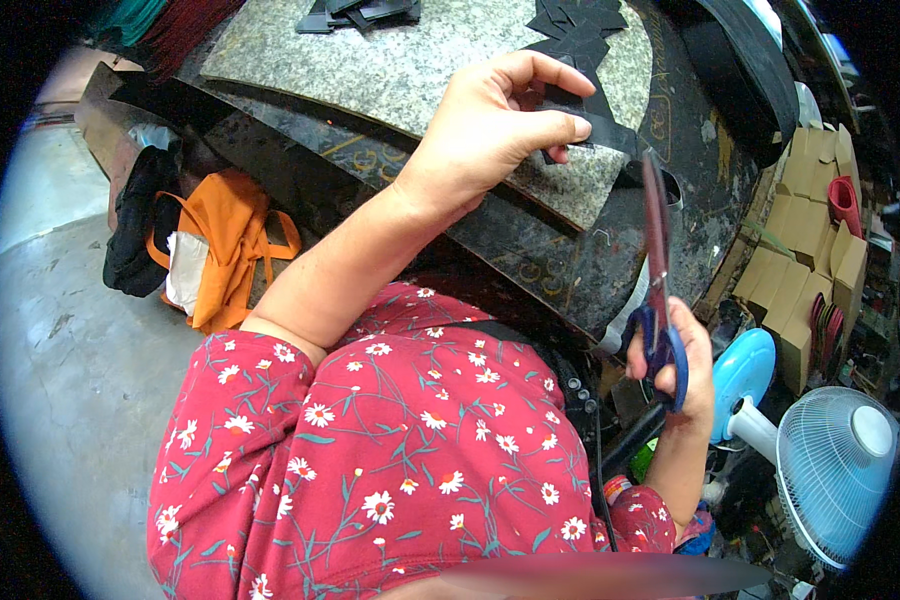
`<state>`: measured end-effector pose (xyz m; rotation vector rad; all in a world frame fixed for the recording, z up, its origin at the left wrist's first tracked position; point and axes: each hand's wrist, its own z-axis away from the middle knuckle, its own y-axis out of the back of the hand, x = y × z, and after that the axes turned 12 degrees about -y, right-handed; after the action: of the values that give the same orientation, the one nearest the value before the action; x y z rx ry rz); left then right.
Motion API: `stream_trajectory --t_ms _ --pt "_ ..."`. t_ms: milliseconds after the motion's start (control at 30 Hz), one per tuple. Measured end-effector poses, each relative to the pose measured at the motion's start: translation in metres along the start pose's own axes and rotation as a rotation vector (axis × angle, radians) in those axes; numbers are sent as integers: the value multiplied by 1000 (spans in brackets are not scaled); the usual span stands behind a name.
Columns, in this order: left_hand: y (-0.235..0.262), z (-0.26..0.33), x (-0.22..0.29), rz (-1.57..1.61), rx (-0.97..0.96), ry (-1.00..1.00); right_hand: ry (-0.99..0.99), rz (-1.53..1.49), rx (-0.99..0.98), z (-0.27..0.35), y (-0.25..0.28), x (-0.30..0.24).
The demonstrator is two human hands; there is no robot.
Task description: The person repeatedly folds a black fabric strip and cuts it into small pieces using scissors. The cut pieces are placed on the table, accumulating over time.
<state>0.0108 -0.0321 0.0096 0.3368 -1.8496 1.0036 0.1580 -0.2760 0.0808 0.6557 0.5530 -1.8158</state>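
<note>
My left hand [500, 120] pinches a black strip [610, 133] between thumb and fingers, above the speckled grey board [320, 75]. My right hand [688, 350] grips a pair of scissors [656, 240] by its dark blue handles. The long blades point up toward the strip's right end; whether they touch it I cannot tell. Beyond my left hand, several flat black cut pieces [577, 22] lie overlapping on the board. Another small pile of black pieces [360, 14] sits at the board's far edge.
The board rests on a dark, worn table [705, 150]. An orange bag [228, 240] and a black bag [142, 225] lie by the table's left end. At right stand cardboard boxes [785, 300] and a light blue fan [835, 465]. Black material [745, 75] lies at the far right.
</note>
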Motion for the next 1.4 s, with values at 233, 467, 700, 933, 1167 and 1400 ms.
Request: stream_trajectory --t_ms 233,467,700,933,1167,1400 --pt "-20 14 -9 95 62 -44 -15 108 46 1 -15 7" --pt "-28 21 -16 197 48 7 78 -3 66 -2 -25 13" --pt "2 10 -9 -85 5 -184 -1 53 57 -6 -19 9" --pt "90 -48 36 -1504 273 -709 47 155 1 -3 8 -13" --pt "90 -44 34 -1758 143 -886 282 629 783 -56 89 -45" --pt "39 -9 5 -1320 -627 -788 282 1151 1126 -87 108 -64"
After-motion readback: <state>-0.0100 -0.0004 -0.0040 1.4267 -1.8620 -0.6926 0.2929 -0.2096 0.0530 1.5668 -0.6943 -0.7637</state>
